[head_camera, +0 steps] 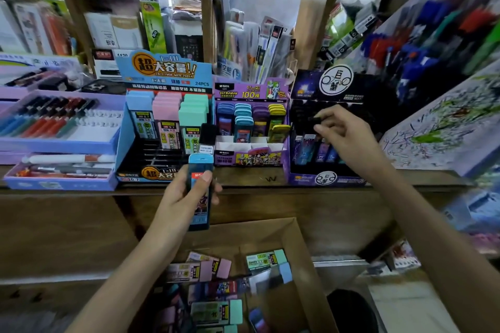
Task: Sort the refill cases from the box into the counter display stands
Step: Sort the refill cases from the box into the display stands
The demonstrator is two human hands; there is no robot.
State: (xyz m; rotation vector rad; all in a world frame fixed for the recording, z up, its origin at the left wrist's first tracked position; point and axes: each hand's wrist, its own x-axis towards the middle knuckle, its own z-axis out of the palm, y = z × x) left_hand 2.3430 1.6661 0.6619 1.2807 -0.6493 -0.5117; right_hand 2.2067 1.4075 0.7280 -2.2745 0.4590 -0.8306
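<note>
Hands apart, our right hand (341,134) pinches a small dark refill case (314,118) over the black cardboard stand (324,178) while our left hand (185,193), nearer the purple cardboard stand (251,90), grips a blue-capped plastic case (201,165) upright below it.

My left hand (186,194) covers the left edge of the blue-capped refill case (201,197). That case hides most of a black-capped case (207,138) behind it, so I see only its top and a label too small to read. My right hand (343,134) pinches a small dark piece (315,119), lost against the black rows of the dark purple stand (324,176); I cannot tell its shape. The cardboard box (295,246) runs off the bottom edge, my left forearm hides its left wall, and the loose cases (216,311) inside are smeared. The pens (422,35) racked far right are a blur.
</note>
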